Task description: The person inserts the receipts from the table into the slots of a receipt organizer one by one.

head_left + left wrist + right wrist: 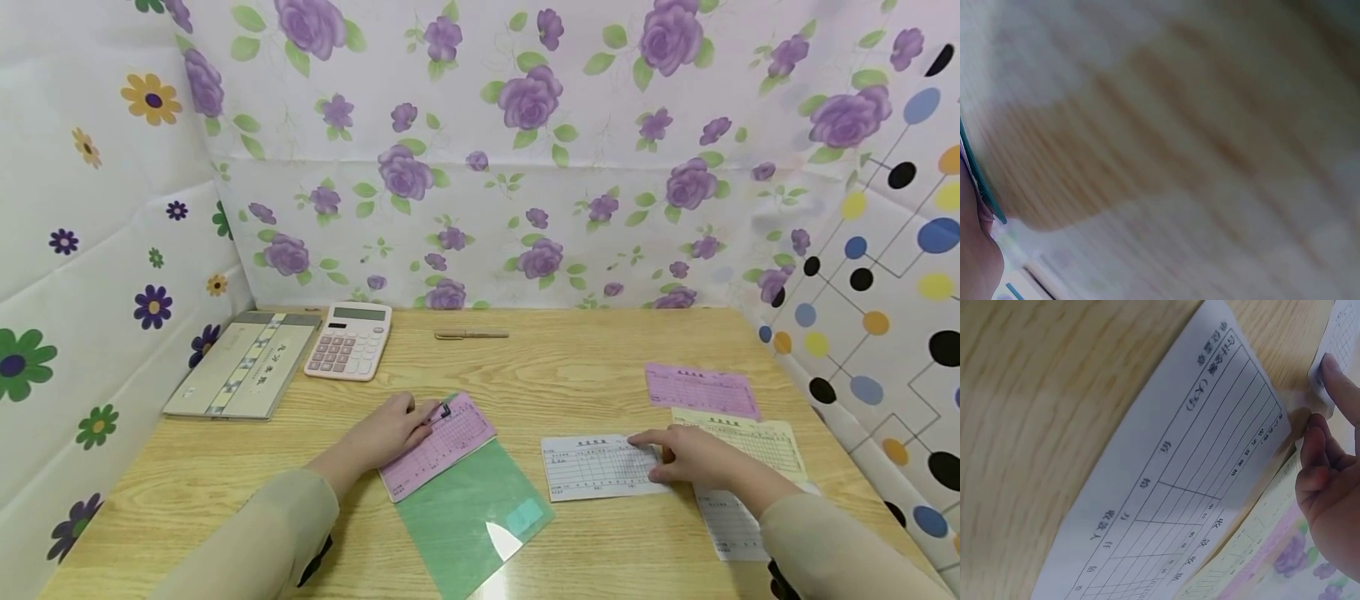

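Note:
My left hand (388, 435) grips the upper left edge of a pink receipt slip (450, 442) lying on a green board (468, 508). Its fingers reach to a small black clip (446, 410) at the top. In the left wrist view, only part of that hand (982, 256) shows, beside the board's teal edge (985, 187). My right hand (693, 454) holds the right end of a white receipt slip (592, 468), index finger on the upper corner, thumb lower down. In the right wrist view, its other fingers (1313, 450) are curled.
At the right lie another pink slip (701, 389), a yellow slip (757, 442) and a second white slip (727, 525), partly under my right forearm. A pen (471, 334), a calculator (348, 342) and a beige pad (243, 367) lie toward the back. Patterned cloth (480, 208) surrounds the wooden table.

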Demonstrator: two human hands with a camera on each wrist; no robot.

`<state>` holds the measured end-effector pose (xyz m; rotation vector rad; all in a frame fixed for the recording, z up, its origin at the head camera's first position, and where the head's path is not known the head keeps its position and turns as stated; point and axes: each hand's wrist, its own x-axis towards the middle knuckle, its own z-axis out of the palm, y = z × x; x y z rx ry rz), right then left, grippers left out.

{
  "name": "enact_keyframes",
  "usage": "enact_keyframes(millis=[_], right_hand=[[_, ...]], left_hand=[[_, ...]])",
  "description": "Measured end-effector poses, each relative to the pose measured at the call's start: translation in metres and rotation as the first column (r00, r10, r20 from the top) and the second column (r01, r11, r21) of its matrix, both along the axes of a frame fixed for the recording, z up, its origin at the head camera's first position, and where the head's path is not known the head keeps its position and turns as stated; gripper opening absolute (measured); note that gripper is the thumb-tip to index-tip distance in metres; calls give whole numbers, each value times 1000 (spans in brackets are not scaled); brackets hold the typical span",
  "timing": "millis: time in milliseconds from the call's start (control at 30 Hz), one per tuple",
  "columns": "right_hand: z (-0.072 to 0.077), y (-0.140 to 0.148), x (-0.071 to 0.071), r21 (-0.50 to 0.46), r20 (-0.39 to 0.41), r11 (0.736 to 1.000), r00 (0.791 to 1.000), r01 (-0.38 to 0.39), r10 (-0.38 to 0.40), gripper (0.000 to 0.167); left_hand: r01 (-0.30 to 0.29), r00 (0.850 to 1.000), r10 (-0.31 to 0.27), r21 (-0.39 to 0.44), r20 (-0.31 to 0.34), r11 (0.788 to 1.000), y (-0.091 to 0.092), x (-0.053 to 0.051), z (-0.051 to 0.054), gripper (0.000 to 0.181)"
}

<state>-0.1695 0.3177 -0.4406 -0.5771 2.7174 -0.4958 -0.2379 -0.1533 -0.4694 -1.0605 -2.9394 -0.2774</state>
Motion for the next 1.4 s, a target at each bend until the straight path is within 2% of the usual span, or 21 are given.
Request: enact_keyframes(millis=[133, 367, 467, 633, 800, 1000, 1133, 1400], right_hand=[[-2, -2, -1, -29, 23, 999, 999, 39, -38, 52], [-6, -2, 2, -161, 107, 979, 988, 127, -111, 52], [-5, -1, 3, -241, 126, 956, 982, 170, -142, 47], [0, 0, 1, -356, 95, 903, 971, 241, -221, 37], [0, -4, 0, -407, 128, 847, 940, 341, -317, 34], [0, -2, -3, -374, 108, 849, 926, 374, -361, 29], [5, -3, -4, -395, 138, 831, 920, 392, -368, 30], [18, -11, -9, -426, 149, 821, 925, 380, -350, 32]], left_hand=[[1, 1000, 0, 10, -10, 1000, -1, 0, 0, 49], [7, 1000, -6, 8, -21, 1000, 0, 0, -1, 49], [14, 1000, -14, 13, -25, 1000, 0, 0, -1, 50], [9, 1000, -9, 17, -25, 1000, 0, -1, -1, 50], [9, 1000, -9, 18, -23, 1000, -1, 0, -1, 49], [-1, 1000, 1, 25, 2, 1000, 0, 0, 1, 49], [-10, 1000, 10, 17, 15, 1000, 1, 0, 2, 49], [-14, 1000, 13, 26, 24, 1000, 1, 0, 3, 49]])
